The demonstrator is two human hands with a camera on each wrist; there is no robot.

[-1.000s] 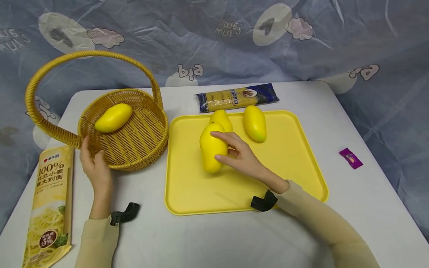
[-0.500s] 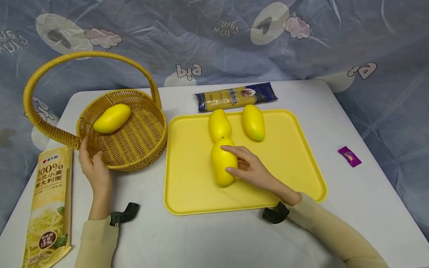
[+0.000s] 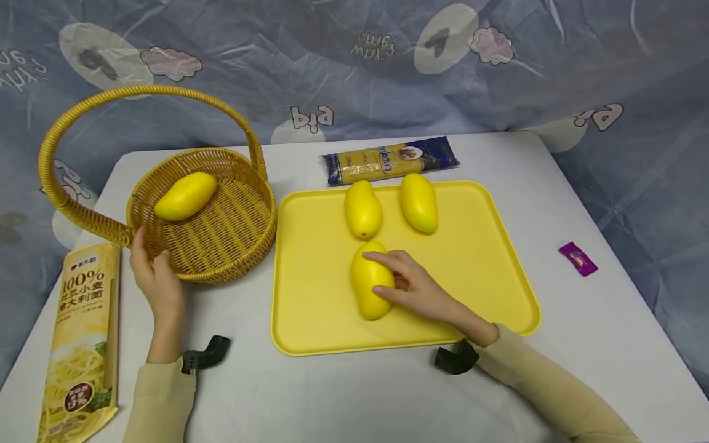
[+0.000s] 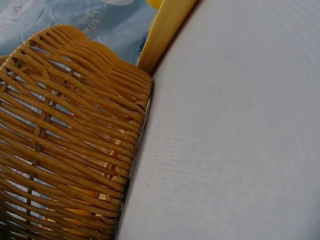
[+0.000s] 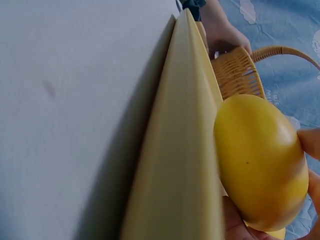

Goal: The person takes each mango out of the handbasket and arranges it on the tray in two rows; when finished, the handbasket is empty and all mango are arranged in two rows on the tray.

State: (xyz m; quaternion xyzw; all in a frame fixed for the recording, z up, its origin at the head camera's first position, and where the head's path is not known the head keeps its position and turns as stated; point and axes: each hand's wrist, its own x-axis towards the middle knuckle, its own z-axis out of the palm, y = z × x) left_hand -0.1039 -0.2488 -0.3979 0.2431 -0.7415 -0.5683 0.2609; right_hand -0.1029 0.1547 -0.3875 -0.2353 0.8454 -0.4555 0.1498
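Note:
My right hand (image 3: 418, 289) holds a yellow mango (image 3: 370, 280) low over the front middle of the yellow tray (image 3: 316, 329), thumb and fingers round its right side. In the right wrist view that mango (image 5: 260, 162) fills the space just past the tray's rim. Two more mangoes lie at the back of the tray, the left one (image 3: 362, 209) and the right one (image 3: 419, 203). My left hand (image 3: 157, 280) grips the near-left rim of the wicker basket (image 3: 238, 261), by the foot of its handle. One mango (image 3: 186, 195) rests inside the basket.
A blue and gold pasta packet (image 3: 390, 161) lies behind the tray. At the far left is a long yellow spaghetti packet (image 3: 83, 338), close to the basket. A small purple wrapped candy (image 3: 578, 258) lies on the white table (image 3: 310, 394) to the right.
The right hand has brought its mango to the right and nearer, away from the back-left mango and down toward the tray's front. The left hand and the basket stay put.

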